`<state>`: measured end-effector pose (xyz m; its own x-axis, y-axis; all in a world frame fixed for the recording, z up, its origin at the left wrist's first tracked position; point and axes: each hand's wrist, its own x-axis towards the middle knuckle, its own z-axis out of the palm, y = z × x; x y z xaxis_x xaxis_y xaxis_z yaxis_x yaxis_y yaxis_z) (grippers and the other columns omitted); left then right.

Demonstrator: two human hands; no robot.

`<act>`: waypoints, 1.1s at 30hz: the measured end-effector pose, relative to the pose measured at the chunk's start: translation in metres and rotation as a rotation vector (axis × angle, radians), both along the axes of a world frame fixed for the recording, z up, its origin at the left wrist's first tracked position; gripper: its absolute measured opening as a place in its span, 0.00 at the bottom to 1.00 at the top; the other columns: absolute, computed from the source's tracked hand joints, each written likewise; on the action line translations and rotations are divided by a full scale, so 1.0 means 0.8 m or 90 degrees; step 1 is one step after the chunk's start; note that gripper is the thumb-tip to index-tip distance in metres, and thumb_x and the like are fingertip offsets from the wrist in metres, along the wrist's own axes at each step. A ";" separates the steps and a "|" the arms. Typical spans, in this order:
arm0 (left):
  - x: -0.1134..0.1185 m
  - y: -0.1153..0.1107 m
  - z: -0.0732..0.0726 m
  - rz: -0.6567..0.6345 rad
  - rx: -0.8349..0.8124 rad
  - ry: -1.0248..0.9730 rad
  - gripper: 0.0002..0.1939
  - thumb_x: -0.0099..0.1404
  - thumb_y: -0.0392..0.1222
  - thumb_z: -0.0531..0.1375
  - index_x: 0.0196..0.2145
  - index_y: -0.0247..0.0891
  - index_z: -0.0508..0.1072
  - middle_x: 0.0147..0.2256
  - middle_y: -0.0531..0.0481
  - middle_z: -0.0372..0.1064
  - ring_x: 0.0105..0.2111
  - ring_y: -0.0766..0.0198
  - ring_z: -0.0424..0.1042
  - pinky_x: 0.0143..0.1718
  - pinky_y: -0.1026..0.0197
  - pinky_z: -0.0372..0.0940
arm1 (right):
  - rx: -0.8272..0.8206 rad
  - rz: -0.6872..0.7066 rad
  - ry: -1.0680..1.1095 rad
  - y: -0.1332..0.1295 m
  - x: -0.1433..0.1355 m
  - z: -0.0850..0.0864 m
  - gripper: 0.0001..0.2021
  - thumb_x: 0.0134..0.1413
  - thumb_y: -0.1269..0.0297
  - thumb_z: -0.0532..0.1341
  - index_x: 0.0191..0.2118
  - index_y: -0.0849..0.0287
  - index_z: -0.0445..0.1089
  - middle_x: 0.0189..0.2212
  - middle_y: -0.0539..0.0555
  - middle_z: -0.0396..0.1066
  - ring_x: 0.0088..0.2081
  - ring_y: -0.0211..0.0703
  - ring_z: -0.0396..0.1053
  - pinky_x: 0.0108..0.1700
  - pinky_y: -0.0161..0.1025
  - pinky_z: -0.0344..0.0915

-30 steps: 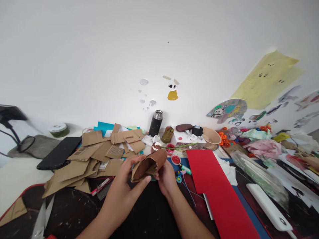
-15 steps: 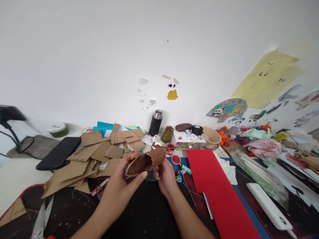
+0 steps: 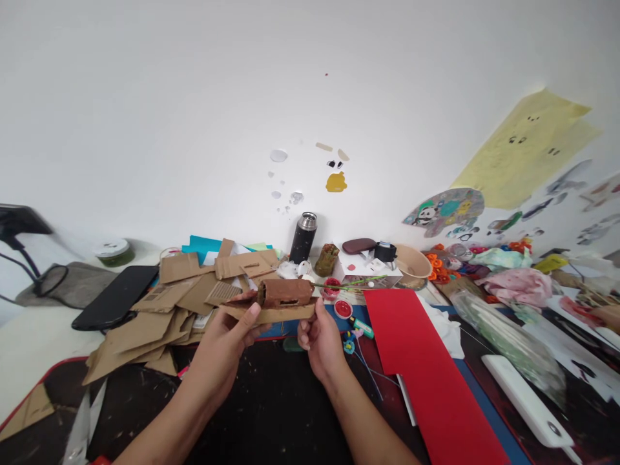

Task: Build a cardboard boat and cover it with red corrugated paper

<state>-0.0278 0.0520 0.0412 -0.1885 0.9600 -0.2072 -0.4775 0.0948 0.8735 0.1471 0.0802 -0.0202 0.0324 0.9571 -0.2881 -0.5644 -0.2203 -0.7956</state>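
Between both hands is a brown-painted cardboard piece point(image 3: 285, 294), a curled tube-like part on a flat strip of bare cardboard, held above the dark mat point(image 3: 276, 400). My left hand point(image 3: 225, 339) grips its left end, thumb on the near edge and fingers underneath. At the right end, my right hand point(image 3: 320, 332) pinches the strip's corner with its fingers curled. A small slot shows in the painted side facing me. Just behind the piece are a small tub of red paint point(image 3: 332, 288) and a red lid point(image 3: 343, 309).
Cardboard scraps point(image 3: 159, 310) are heaped on the left, with scissors point(image 3: 84, 420) nearer me. Red card point(image 3: 426, 361) lies right of my hands. Along the wall stand a black thermos point(image 3: 303, 239), a mottled green-brown cup point(image 3: 327, 260) and a tan bowl point(image 3: 413, 263).
The brown cardboard piece has turned in my hands: its hollow opening faced me before, and now its side and lower strip do. My left hand has shifted slightly left and down.
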 end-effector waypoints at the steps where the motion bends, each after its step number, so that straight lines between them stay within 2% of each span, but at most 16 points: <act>1: 0.000 0.000 0.001 -0.005 -0.002 -0.011 0.37 0.49 0.62 0.83 0.50 0.40 0.82 0.58 0.39 0.80 0.60 0.36 0.78 0.49 0.45 0.81 | -0.002 -0.002 0.000 0.000 0.000 0.001 0.34 0.46 0.29 0.77 0.36 0.56 0.68 0.20 0.43 0.64 0.18 0.31 0.55 0.19 0.30 0.43; 9: -0.003 0.004 -0.005 -0.004 -0.010 -0.037 0.33 0.53 0.60 0.82 0.50 0.40 0.83 0.64 0.37 0.76 0.65 0.33 0.73 0.52 0.41 0.83 | 0.014 -0.009 -0.006 -0.002 -0.001 0.003 0.35 0.46 0.28 0.77 0.32 0.55 0.65 0.19 0.42 0.62 0.17 0.31 0.54 0.18 0.30 0.44; 16: -0.004 0.005 -0.008 0.002 -0.021 -0.046 0.35 0.51 0.63 0.82 0.49 0.39 0.84 0.64 0.38 0.76 0.67 0.34 0.71 0.50 0.44 0.84 | 0.012 -0.006 -0.001 -0.002 -0.001 0.004 0.36 0.45 0.28 0.77 0.32 0.55 0.64 0.19 0.42 0.62 0.17 0.30 0.54 0.18 0.29 0.44; 20: -0.004 0.007 -0.012 0.022 -0.032 -0.067 0.38 0.50 0.67 0.81 0.48 0.36 0.85 0.61 0.36 0.78 0.65 0.34 0.73 0.46 0.47 0.85 | 0.018 -0.001 0.007 -0.003 -0.001 0.006 0.35 0.46 0.28 0.77 0.32 0.55 0.65 0.19 0.42 0.63 0.17 0.31 0.55 0.18 0.29 0.45; 25: -0.005 0.007 -0.013 0.022 -0.036 -0.075 0.35 0.52 0.64 0.81 0.48 0.36 0.85 0.61 0.37 0.78 0.62 0.38 0.77 0.45 0.50 0.85 | 0.015 -0.009 0.014 -0.003 -0.002 0.006 0.34 0.46 0.30 0.78 0.33 0.55 0.66 0.20 0.42 0.63 0.17 0.31 0.56 0.18 0.30 0.44; 31: -0.006 0.006 -0.007 0.013 -0.031 -0.051 0.32 0.50 0.61 0.83 0.44 0.37 0.86 0.60 0.36 0.80 0.61 0.36 0.77 0.47 0.48 0.83 | 0.007 -0.013 0.014 -0.002 -0.001 0.004 0.35 0.45 0.29 0.78 0.33 0.55 0.65 0.19 0.42 0.63 0.17 0.31 0.55 0.18 0.30 0.44; 33: -0.007 0.005 -0.007 0.004 -0.018 -0.033 0.32 0.50 0.61 0.82 0.46 0.38 0.86 0.59 0.36 0.81 0.61 0.35 0.77 0.50 0.45 0.82 | 0.006 -0.013 0.012 -0.002 -0.001 0.003 0.35 0.45 0.28 0.78 0.32 0.54 0.63 0.19 0.42 0.63 0.17 0.31 0.55 0.18 0.30 0.44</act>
